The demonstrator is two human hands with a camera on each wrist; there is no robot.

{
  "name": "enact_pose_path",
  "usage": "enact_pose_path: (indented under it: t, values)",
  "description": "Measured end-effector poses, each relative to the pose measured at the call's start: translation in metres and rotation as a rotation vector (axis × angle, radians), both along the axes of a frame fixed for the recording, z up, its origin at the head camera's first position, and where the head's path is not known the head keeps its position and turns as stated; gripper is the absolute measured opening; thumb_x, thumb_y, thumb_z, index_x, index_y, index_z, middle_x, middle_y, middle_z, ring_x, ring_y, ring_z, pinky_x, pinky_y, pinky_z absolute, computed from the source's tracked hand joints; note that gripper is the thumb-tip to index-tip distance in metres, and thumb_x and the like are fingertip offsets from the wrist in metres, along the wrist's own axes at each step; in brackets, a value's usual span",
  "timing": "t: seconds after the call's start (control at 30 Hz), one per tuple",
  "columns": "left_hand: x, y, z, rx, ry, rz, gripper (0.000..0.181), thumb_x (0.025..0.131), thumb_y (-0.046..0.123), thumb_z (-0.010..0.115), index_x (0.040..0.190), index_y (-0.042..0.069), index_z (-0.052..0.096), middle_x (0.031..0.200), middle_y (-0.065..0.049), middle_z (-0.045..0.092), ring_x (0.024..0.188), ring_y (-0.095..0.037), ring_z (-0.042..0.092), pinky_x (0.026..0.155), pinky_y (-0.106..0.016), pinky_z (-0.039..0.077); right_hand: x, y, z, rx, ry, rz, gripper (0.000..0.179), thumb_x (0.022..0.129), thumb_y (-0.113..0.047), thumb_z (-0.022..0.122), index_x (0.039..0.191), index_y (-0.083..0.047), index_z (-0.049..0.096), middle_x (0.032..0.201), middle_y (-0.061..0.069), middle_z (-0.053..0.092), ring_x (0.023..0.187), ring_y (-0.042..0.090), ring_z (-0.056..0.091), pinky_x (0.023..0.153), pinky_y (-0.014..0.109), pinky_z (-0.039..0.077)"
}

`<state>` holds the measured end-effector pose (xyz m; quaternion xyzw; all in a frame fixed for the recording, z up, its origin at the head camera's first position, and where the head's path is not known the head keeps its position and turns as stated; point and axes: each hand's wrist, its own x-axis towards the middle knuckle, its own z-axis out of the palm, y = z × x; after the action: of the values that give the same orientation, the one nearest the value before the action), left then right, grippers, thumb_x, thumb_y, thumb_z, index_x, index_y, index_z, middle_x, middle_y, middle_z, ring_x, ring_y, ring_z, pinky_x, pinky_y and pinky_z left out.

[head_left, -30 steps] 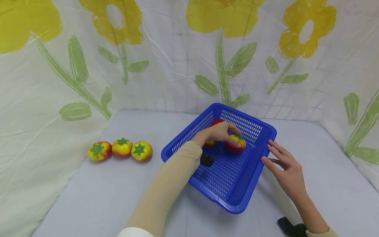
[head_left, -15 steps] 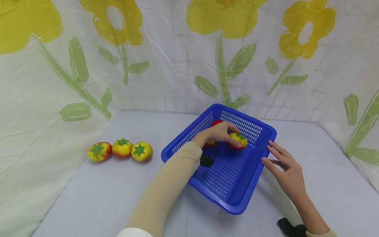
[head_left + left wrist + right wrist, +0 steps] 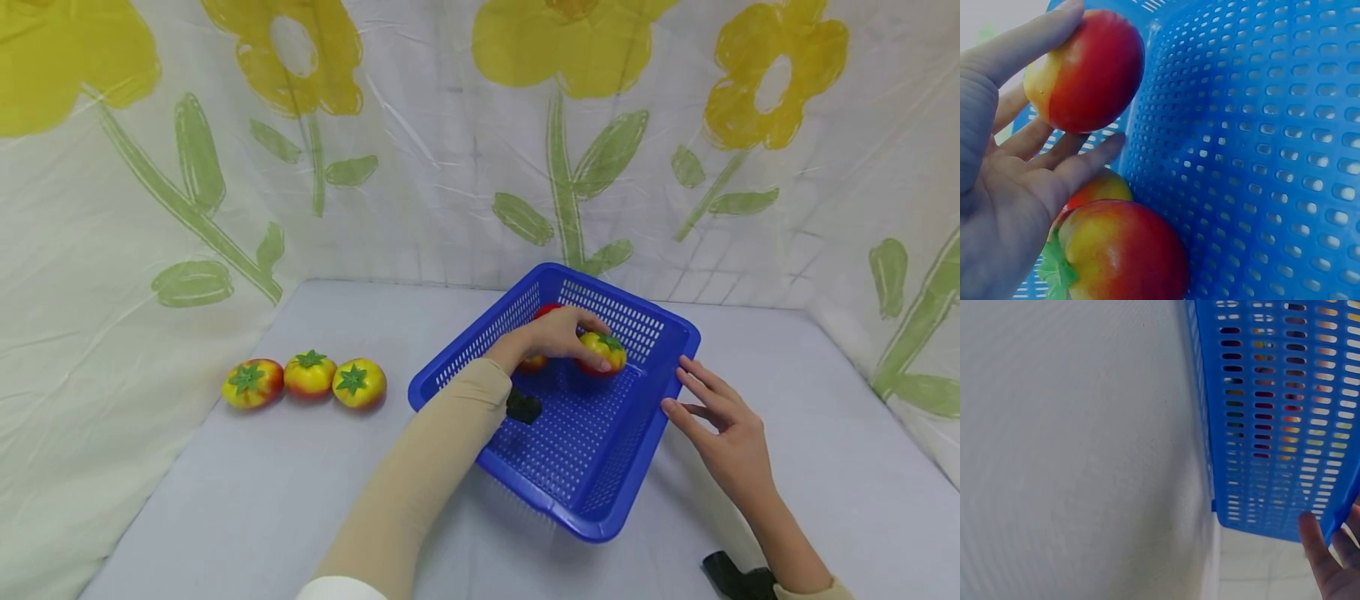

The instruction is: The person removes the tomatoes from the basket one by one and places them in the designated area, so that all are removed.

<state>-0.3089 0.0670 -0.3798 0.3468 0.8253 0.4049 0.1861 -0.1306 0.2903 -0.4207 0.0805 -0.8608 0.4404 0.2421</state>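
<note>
In the head view my left hand (image 3: 558, 333) reaches into a blue plastic basket (image 3: 637, 454). Its thumb and fingers hold a red-and-yellow tomato-like fruit (image 3: 606, 353) with a green leafy cap. In the left wrist view this fruit (image 3: 1100, 72) sits between thumb and fingers, above other fruit (image 3: 1129, 250) in the basket. My hand partly hides those in the head view, where a red one (image 3: 547, 309) shows behind it. My right hand (image 3: 727, 433) touches the basket's right rim with fairly straight fingertips; in the right wrist view a finger (image 3: 1315, 540) lies against the outer wall.
On the pale table (image 3: 300, 500), to the left of the basket, three similar fruits stand in a row: a left one (image 3: 252, 383), a middle one (image 3: 310, 374) and a right one (image 3: 360, 383). A flowered curtain (image 3: 420, 167) hangs behind the table.
The fruit in my left hand has shifted slightly right and away from me, its green cap turning a little. My right hand, the basket and the three fruits on the table stay put.
</note>
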Motion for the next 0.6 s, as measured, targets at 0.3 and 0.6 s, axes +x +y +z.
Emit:
enact_pose_path:
  t: [0.3,0.6]
  values:
    - [0.002,-0.003,0.011,0.061,0.020,0.013,0.060,0.077,0.030,0.087,0.129,0.013,0.064,0.120,0.005,0.060,0.100,-0.011,0.058,0.086,-0.020,0.048,-0.003,-0.001,0.003,0.010,0.000,0.009,0.055,0.089,-0.006,0.073,0.141,-0.011,0.056,0.150,0.001,0.044,0.130,0.005,0.044,0.085,0.010,0.045]
    - [0.010,-0.006,0.032,0.049,0.152,0.047,0.065,0.077,0.036,0.086,0.133,0.013,0.062,0.125,0.003,0.058,0.097,-0.011,0.057,0.080,-0.020,0.049,-0.002,0.002,-0.001,0.017,0.007,-0.002,0.055,0.088,-0.006,0.074,0.140,-0.011,0.056,0.150,0.002,0.044,0.130,0.006,0.044,0.085,0.010,0.045]
